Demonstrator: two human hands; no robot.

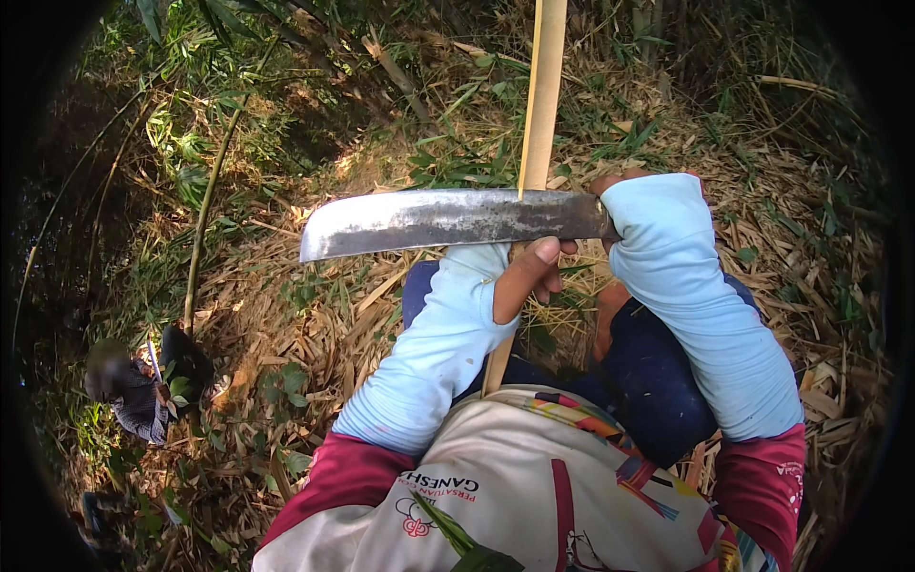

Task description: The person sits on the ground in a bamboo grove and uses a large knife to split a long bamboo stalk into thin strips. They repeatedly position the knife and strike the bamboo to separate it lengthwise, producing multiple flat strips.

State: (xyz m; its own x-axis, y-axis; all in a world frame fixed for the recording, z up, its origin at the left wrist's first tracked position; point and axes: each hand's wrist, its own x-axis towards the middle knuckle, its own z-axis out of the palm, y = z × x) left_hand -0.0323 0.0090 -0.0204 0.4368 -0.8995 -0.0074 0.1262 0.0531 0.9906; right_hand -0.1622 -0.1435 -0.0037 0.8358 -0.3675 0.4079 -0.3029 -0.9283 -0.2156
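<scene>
Bamboo strip (pixel 541 100), machete (pixel 448 225) across it, in right hand (pixel 620 179)

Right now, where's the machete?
In the head view, the machete is above centre, crossing the pale strip just above the left hand, tip pointing left, handle end at the right hand.

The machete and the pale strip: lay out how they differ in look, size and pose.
The machete has a grey metal blade with dark patches; the strip is pale yellow.
The machete's blade is broader; the strip is narrower and runs out past the picture's upper edge.
The machete lies crosswise in the picture; the strip runs roughly up and down.
Both are long, thin shapes.
</scene>
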